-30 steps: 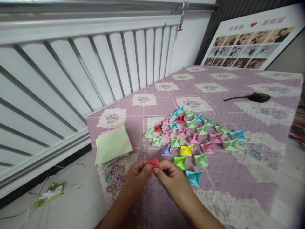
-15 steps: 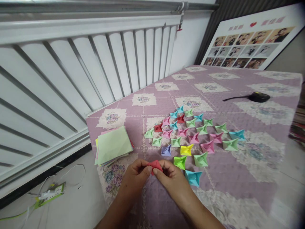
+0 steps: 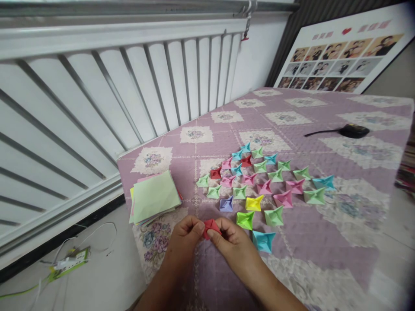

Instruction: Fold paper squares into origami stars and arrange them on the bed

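A small piece of folded red paper (image 3: 211,227) is held between my two hands, low in the middle of the view. My left hand (image 3: 187,233) pinches its left edge between thumb and fingertips. On the other side, my right hand (image 3: 231,236) grips it with the thumb pressed on its front. Just beyond my right hand stand several folded paper boats, among them a blue one (image 3: 263,241), a bright green one (image 3: 245,220) and a yellow one (image 3: 254,203). Left of my hands lies a stack of square paper sheets (image 3: 157,194), pale green on top.
A purple floral cloth covers the table (image 3: 223,140). A black object with a thin tail (image 3: 354,131) lies at the far right. Behind the table's left edge runs a white radiator (image 3: 129,95). A power strip (image 3: 69,264) with cables lies on the floor; a photo board (image 3: 337,56) leans behind.
My left thumb has shifted left on the red paper, so more of its front shows. Both hands stay in nearly the same place, and the boats and stack have not moved.
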`<state>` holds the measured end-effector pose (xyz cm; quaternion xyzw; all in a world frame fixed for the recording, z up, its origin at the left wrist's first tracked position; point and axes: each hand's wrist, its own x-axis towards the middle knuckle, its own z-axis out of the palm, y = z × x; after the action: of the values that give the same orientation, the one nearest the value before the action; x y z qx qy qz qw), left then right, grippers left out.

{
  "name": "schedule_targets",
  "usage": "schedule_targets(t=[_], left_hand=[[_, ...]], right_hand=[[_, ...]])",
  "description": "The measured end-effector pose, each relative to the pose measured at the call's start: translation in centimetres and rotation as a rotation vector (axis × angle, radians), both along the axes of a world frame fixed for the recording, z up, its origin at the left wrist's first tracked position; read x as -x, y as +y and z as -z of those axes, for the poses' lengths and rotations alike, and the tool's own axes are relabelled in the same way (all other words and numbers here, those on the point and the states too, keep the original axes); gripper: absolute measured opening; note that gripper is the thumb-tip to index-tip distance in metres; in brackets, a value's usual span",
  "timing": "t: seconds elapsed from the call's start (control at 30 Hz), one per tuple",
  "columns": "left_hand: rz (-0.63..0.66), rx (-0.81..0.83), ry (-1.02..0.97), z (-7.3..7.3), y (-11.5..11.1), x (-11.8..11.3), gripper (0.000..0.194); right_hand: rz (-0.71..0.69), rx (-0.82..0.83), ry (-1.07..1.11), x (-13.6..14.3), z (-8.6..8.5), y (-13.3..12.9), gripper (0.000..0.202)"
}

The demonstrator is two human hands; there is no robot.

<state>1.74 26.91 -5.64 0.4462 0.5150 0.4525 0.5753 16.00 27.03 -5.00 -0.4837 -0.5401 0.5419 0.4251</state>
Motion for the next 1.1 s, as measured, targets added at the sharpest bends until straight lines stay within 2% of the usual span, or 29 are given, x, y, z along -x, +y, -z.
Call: schedule_targets(t=[0.1,0.3,0.53,0.73,0.93,1.1], left_hand=[[0.003,0.049,-0.069,0.2,0.1,-0.4,0.028],[0.091,0.082,-0.054,-0.5,0.3,-0.9,0.022],[0.105,0.088,0.018,-0.3,0.5,-0.1,0.018],[0.162,0.066,0.051,-1.1,0.4,-0.1,0.017],[0.216,-0.003,0.095,-1.2,0.2,0.0,0.015],[0.221,-0.021,0.091,-0.8,0.2,0.0,0.015]], right_hand=[[0.003,0.029,0.047,0.0,-0.2,0.0,0.021],[0.132,0.102,0.157,0.0,-0.3,0.0,0.027],[0.128,0.134,0.177,-0.3,-0.2,0.1,0.029],[0.157,0.190,0.236,-0.3,0.1,0.1,0.030],[0.180,0.214,0.279,-0.1,0.5,0.0,0.027],[0.188,0.131,0.184,-0.3,0.3,0.3,0.027]])
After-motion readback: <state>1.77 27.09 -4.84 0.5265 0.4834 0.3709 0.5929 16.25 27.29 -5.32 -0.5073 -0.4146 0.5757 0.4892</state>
